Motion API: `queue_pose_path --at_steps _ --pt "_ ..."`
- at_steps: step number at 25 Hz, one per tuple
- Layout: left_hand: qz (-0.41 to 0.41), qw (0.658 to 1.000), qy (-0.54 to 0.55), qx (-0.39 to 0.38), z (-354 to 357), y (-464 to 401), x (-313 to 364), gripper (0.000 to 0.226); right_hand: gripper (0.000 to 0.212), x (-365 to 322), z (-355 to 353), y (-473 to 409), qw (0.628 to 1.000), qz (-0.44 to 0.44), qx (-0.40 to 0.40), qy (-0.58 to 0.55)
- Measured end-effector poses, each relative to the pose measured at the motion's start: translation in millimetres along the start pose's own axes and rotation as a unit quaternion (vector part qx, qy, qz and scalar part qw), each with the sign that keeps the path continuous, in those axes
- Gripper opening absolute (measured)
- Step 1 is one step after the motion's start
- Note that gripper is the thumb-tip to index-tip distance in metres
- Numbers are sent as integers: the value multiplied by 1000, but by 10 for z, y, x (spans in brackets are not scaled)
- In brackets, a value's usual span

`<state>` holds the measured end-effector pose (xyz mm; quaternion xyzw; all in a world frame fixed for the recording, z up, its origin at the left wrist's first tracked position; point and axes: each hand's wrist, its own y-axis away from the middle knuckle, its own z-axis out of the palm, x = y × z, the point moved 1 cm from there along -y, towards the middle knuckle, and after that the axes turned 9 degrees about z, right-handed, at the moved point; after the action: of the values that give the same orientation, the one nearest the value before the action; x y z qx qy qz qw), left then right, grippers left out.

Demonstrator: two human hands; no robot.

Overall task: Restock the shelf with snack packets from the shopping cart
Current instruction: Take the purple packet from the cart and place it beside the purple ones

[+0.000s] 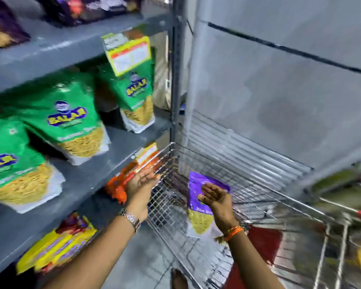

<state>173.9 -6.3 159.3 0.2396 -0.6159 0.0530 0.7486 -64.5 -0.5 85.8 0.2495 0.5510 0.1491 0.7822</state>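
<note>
Blurred shelf (96, 147); both hands (143, 181) (216, 198) open above purple packet (198, 213), grip empty.

A: Obs., shopping cart (248, 184) as landmark. A purple snack packet (198, 205) lies inside it, alone on the wire floor.

B: Hands?

A: Right hand (215, 198) over the cart, palm open, in front of the packet; contact unclear, frame blurred. Left hand (143, 181) at the cart's left rim, open, empty.

B: Shelf?

A: Grey shelf (81, 46) left of the cart; green packets (71, 119) stand on it, orange packets (123, 182) just beside the rim.
</note>
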Motion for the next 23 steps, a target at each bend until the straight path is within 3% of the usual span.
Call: queue_pose_path --at_steps 1,4,8,11,12,14,17,20,23 --pt "-26 999 -20 -26 161 -47 -165 40 79 103 -218 -64 999 8 38 -15" --pt "-87 989 -76 -90 670 -286 -691 46 32 457 -779 -315 993 38 109 -25" --pt "-158 974 -119 -110 1036 -616 -1322 41 44 1176 -1261 -723 978 81 173 89" --pt "-204 964 -124 -115 1177 -804 -1846 25 90 1547 -1378 -989 981 112 128 91" --pt "-203 963 -123 -125 1209 -870 -1983 13 94 1656 -1387 -1082 984 106 106 93" --pt "-179 966 -117 -147 1256 -919 -2072 16 88 1579 -1368 -1115 986 102 102 86" --pt "-147 974 -120 -120 1262 -1058 -2239 11 83 1663 -1462 -1346 991 88 66 79" --pt "-153 982 -95 -65 1189 -1141 -2374 32 73 1689 -1427 -1365 990 93 29 101" --pt "-141 983 -109 -43 1123 -1080 -2374 79 64 1591 -1355 -1300 990 61 16 122"
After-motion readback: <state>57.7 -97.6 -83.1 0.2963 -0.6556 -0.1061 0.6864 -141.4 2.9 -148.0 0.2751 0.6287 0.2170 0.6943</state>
